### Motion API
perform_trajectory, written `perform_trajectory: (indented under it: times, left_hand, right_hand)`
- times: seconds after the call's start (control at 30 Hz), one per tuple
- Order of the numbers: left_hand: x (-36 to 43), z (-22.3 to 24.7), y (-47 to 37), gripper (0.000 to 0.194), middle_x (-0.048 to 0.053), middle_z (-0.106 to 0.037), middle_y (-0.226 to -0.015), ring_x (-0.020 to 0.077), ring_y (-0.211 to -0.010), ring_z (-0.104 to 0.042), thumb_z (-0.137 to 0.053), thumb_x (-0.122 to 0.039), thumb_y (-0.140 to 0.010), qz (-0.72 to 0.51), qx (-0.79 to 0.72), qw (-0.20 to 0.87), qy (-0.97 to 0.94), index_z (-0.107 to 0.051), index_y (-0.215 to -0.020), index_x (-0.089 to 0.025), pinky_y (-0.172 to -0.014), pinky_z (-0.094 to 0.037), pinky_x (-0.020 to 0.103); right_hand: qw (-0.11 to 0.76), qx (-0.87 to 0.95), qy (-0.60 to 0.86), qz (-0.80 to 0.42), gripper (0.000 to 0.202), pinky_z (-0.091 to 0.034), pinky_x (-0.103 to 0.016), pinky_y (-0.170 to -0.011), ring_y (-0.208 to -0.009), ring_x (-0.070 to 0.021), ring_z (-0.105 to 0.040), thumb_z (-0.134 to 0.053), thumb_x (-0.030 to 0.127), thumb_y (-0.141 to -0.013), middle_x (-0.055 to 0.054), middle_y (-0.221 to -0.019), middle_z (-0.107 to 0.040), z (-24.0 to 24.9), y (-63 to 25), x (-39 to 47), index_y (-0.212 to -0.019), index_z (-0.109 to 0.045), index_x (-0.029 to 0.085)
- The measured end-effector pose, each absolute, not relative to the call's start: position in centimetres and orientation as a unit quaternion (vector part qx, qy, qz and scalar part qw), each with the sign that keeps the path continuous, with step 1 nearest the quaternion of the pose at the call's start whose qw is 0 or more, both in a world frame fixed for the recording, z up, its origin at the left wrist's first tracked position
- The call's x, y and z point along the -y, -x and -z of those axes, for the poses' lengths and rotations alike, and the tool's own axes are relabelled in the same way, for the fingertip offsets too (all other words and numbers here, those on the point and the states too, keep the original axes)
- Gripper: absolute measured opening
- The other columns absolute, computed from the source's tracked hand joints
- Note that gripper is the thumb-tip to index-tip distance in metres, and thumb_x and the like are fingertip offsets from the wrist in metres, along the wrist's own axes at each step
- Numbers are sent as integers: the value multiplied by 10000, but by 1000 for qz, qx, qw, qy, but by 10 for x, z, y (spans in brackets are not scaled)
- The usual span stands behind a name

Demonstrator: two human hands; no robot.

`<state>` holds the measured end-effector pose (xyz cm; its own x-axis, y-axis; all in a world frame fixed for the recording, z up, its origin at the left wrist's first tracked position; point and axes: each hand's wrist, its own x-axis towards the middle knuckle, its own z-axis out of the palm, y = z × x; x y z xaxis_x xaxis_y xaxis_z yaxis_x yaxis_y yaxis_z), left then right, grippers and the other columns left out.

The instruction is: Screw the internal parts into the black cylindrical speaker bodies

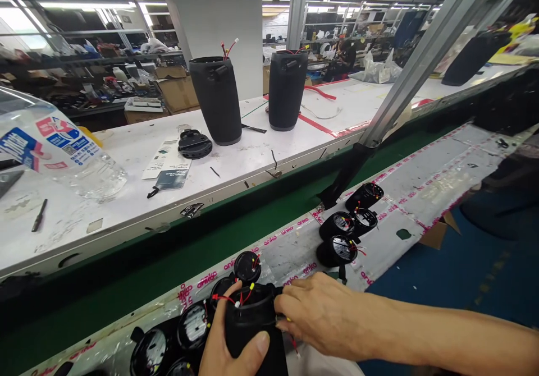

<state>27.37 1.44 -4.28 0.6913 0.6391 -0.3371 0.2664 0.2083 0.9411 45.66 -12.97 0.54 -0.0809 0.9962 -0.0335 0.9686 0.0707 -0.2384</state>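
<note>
At 9 o'clock, a clear plastic bag point(54, 146) lies on the white bench point(126, 196); not in use. At 6 o'clock, the left hand point(231, 353) is closed round the black speaker housing point(252, 320), thumb across its front, holding it upright at the near edge. The right hand point(324, 320) rests against the housing's rim, fingers curled, pinching at the red and yellow wires point(242, 297); whether anything is gripped cannot be told. Judged step: wire dressing or fitting at the housing mouth. The next move would call for a steady hold and fine fingertip work. At 2 o'clock, loose speaker drivers point(345, 230) wait.
</note>
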Motion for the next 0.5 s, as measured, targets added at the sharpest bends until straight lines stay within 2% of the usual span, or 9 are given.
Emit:
perform_trajectory:
  times: [0.13, 0.27, 0.4, 0.5]
  left_hand:
    - [-14, 44, -273, 888, 197, -684, -1497, 382, -1408, -618, -827, -620, -726, -125, -376, 664, -635, -521, -1434, -179, -1252, -387, 512]
    - [-12, 42, -272, 934, 223, -646, -1538, 375, -1435, -599, -808, -579, -747, -106, -380, 660, -639, -471, -1505, -150, -1272, -365, 530]
    - [-12, 42, -266, 906, 175, -557, -1664, 376, -1583, -458, -806, -644, -771, -106, -385, 715, -574, -544, -1510, -190, -1339, -284, 490]
    - [-12, 44, -265, 1022, 165, -620, -1612, 403, -1572, -476, -876, -667, -690, -108, -378, 766, -508, -544, -1538, -203, -1326, -330, 493]
  right_hand:
    - [87, 728, 677, -73, 204, -354, -369, -595, -779, -208, -700, -519, 342, -1159, -19, -901, -708, -1, -456, 132, -1035, -582, 192]
    - [94, 727, 677, -67, 173, -357, -364, -601, -758, -204, -693, -561, 311, -1139, -11, -871, -696, 6, -457, 133, -1006, -576, 201]
    - [97, 716, 689, -65, 142, -362, -364, -610, -769, -220, -708, -634, 310, -1103, -8, -871, -709, 10, -458, 136, -1014, -586, 210]
    - [84, 709, 697, -67, 126, -370, -372, -615, -764, -232, -714, -655, 303, -1090, -8, -890, -719, 7, -457, 138, -1033, -589, 213]
